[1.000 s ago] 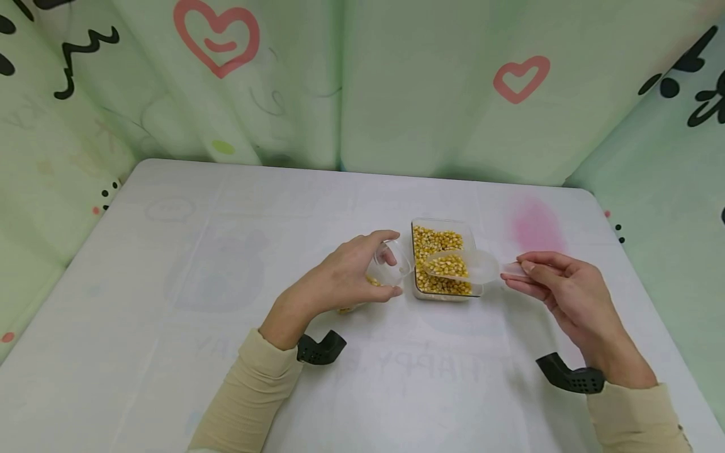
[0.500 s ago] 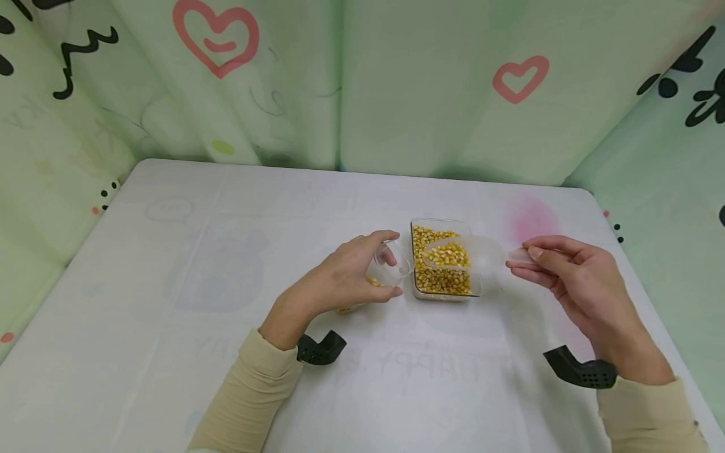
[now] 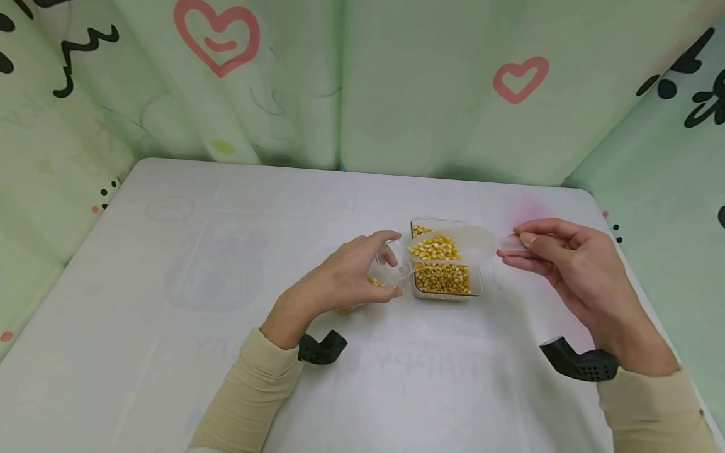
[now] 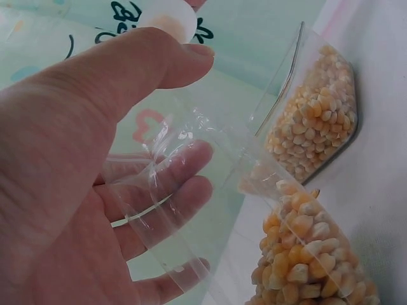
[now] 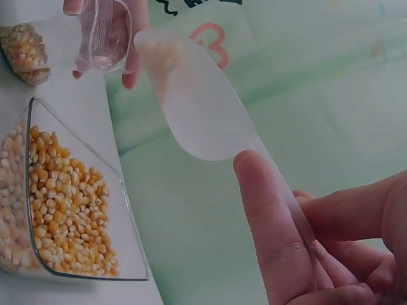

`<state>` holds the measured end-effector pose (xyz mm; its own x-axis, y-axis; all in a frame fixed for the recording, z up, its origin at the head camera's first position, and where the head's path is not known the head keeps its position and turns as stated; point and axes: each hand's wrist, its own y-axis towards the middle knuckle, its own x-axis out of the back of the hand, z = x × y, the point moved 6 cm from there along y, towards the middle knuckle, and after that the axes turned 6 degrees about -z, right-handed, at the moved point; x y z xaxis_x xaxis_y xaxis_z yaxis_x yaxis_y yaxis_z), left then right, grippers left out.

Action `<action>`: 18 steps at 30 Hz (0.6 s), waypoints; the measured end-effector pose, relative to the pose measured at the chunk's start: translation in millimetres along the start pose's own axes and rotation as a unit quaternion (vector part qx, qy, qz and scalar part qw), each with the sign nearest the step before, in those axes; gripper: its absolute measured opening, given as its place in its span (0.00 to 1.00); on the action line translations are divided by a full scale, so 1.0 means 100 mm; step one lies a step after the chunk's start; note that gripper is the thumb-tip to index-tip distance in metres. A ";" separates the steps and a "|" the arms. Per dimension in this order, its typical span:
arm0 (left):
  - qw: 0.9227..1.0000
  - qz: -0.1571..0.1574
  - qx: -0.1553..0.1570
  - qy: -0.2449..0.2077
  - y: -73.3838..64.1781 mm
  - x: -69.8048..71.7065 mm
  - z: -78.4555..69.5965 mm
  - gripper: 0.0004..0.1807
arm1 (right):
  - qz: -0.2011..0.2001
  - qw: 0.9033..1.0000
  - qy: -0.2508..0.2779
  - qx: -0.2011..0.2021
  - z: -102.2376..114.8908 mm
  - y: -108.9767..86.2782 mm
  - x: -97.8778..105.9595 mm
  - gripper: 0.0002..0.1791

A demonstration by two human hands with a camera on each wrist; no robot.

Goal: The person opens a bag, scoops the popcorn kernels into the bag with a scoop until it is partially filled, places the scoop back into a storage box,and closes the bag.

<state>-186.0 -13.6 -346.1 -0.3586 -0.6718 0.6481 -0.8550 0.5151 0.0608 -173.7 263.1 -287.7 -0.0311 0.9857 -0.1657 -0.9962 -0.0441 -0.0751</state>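
In the head view my right hand pinches the handle of a translucent plastic scoop. Corn kernels lie in the scoop's bowl, which is raised over a clear rectangular container of corn. The scoop's tip points left, close to the mouth of a clear plastic bag. My left hand grips that mouth, thumb and fingers spread round it to keep it wide. More kernels fill the bag's lower part, largely hidden under the hand in the head view.
A white-covered table bears everything, with a faint pink patch at its right rear. Behind it hangs a green curtain printed with hearts. A black wrist mount sits on the left arm, another on the right.
The right hand has raised the scoop from the container's corn, then shifted it left towards the bag mouth. The left hand and bag have stayed in place.
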 end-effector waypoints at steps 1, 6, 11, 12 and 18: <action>1.000 0.000 -0.002 0.001 0.00 0.00 0.00 0.43 | 0.002 1.000 -0.006 0.002 0.01 0.00 -0.02 0.10; 1.000 -0.001 -0.004 0.001 0.00 0.01 -0.01 0.44 | 0.008 1.000 -0.027 0.013 0.05 0.01 -0.10 0.10; 1.000 -0.001 0.000 -0.003 -0.01 0.01 -0.01 0.44 | 0.008 0.998 -0.053 0.019 0.07 0.03 -0.16 0.10; 1.000 0.000 0.000 -0.002 -0.01 0.01 -0.01 0.44 | 0.011 0.998 -0.057 0.018 0.07 0.03 -0.17 0.10; 1.000 0.001 0.007 0.009 0.00 0.01 -0.01 0.45 | 0.007 0.994 -0.105 0.019 0.08 0.01 -0.22 0.13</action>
<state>-185.6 -13.4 -344.8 -0.3530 -0.6611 0.6621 -0.8595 0.5087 0.0497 -174.6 242.4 -276.5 -0.0576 0.9974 0.0425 -0.9978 -0.0561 -0.0359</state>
